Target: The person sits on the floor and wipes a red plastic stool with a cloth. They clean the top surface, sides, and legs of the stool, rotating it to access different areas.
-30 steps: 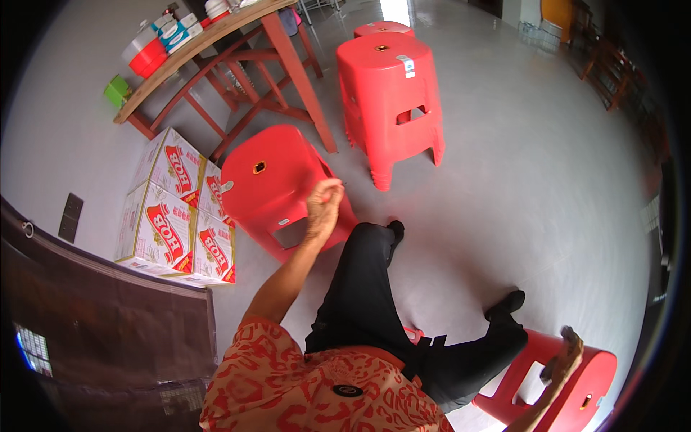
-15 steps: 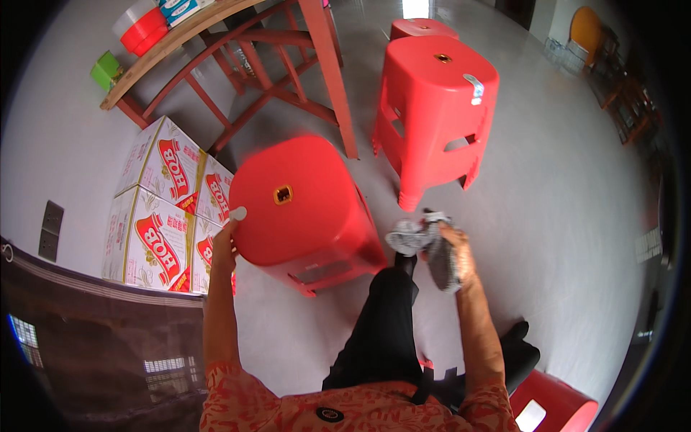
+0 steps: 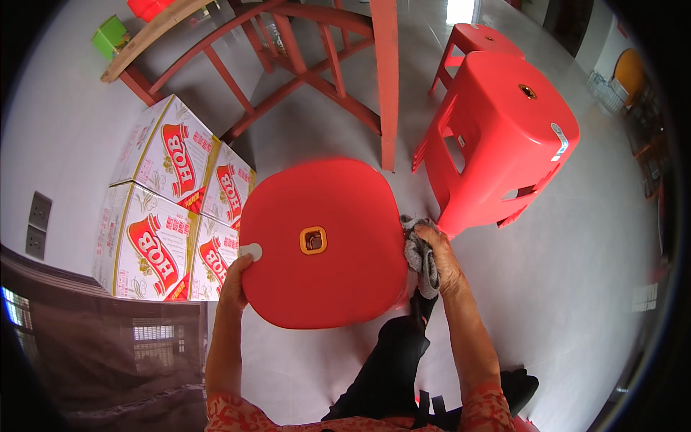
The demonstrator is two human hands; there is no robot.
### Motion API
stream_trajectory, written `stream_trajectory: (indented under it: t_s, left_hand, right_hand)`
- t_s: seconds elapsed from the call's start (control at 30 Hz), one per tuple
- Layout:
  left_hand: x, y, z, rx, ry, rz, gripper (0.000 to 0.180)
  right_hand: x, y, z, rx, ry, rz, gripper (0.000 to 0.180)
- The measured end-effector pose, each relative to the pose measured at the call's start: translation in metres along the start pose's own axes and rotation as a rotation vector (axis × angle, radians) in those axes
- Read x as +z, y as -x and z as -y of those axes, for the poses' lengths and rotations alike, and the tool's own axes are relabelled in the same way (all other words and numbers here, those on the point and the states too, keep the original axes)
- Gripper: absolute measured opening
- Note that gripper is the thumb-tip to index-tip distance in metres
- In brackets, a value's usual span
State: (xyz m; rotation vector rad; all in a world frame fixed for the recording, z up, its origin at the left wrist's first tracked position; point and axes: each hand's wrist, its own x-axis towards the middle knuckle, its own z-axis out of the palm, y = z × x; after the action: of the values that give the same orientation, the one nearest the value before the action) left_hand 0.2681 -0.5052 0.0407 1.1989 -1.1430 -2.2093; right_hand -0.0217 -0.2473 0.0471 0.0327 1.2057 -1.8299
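In front of me is a red plastic stool (image 3: pixel 338 284), its rounded square seat facing up toward me, with a yellow-rimmed hole in the middle. My left hand (image 3: pixel 235 283) grips the seat's left edge, beside a round white sticker (image 3: pixel 251 251). A crumpled grey cloth (image 3: pixel 421 261) is bunched in my right hand (image 3: pixel 442 261), whose fingers are closed around it. That cloth lies against the stool's right edge. The stool's legs are mostly hidden under the seat.
Stacked white-and-red cartons (image 3: pixel 155 248) stand at the left by the wall. A wooden table (image 3: pixel 389 93) with a slatted red frame is at the far side. Red stools (image 3: pixel 504 101) stand stacked at the right, with another red stool (image 3: pixel 479 34) behind.
The stool's seat has tilted to face me more squarely. My right hand has brought the cloth to its right edge. The whole view has shifted, moving the other stools rightward.
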Motion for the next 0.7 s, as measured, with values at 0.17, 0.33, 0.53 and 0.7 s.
stream_trajectory:
  t_s: [0.17,0.33,0.53,0.7]
  left_hand:
    - [0.031,0.0,-0.013,0.083,0.03,-0.112,0.046]
    - [0.042,0.032,-0.044,0.179,0.101,0.063,0.047]
    - [0.053,0.071,-0.08,0.225,0.272,0.157,0.046]
    - [0.097,0.114,-0.106,0.227,0.388,0.3,0.047]
  right_hand:
    - [-0.003,-0.02,-0.005,0.049,0.089,-0.082,0.022]
    - [0.016,-0.005,0.005,0.049,-0.202,-0.018,0.02]
    - [0.049,0.037,0.039,-0.022,-0.392,0.145,0.025]
    - [0.037,0.083,0.063,-0.197,-0.484,0.192,0.031]
